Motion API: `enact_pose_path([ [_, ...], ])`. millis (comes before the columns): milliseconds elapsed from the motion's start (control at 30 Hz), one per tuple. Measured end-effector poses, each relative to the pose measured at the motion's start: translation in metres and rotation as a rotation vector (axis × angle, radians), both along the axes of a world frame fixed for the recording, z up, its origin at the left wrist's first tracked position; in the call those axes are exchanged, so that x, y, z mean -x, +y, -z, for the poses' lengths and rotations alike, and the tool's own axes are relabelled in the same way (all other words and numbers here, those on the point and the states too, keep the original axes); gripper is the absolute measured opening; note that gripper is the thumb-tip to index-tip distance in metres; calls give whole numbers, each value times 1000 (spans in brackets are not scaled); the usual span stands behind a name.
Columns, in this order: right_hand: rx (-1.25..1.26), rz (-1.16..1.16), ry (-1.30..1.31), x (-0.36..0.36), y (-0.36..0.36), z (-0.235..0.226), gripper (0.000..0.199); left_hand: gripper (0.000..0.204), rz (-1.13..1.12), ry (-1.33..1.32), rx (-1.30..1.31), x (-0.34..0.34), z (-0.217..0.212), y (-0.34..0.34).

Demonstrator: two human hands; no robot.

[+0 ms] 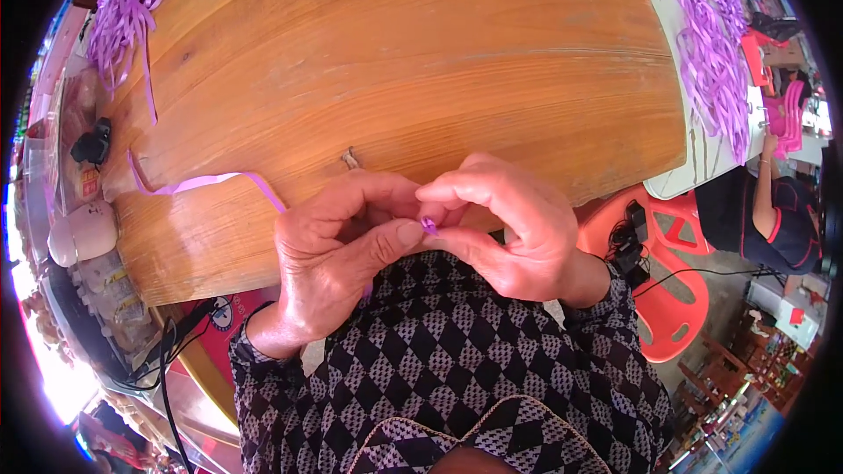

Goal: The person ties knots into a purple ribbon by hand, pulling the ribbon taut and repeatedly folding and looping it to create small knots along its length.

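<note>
Nearest, a black-and-white checked blouse (457, 360) is seen along the lower edge. Just above it, a small purple strip end (428, 226) is pinched between thumb and fingertips of both hands, which are pressed together at the table's near edge. The left hand (338, 246) is curled around the strip (211, 181), which is trailed leftward over the wooden table (395, 61). The right hand (509, 224) is closed on the same end. Farther off, purple strip bundles (123, 9) are piled at the left corner, and more (711, 70) at the right, beside a red chair (676, 298).
</note>
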State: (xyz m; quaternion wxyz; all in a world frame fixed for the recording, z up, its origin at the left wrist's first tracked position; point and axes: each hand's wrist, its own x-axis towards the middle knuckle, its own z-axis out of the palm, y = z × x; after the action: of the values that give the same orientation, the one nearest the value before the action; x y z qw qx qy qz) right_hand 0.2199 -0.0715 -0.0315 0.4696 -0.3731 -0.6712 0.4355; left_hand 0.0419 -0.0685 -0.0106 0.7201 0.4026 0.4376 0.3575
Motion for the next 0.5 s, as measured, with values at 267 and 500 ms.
enact_pose_path([
  [267,-153,46,-52,-7,2,-2,24,26,-5,456,-541,0,6,0],
  [500,-88,110,9,-4,0,4,16,28,-42,437,-584,-4,6,-6],
])
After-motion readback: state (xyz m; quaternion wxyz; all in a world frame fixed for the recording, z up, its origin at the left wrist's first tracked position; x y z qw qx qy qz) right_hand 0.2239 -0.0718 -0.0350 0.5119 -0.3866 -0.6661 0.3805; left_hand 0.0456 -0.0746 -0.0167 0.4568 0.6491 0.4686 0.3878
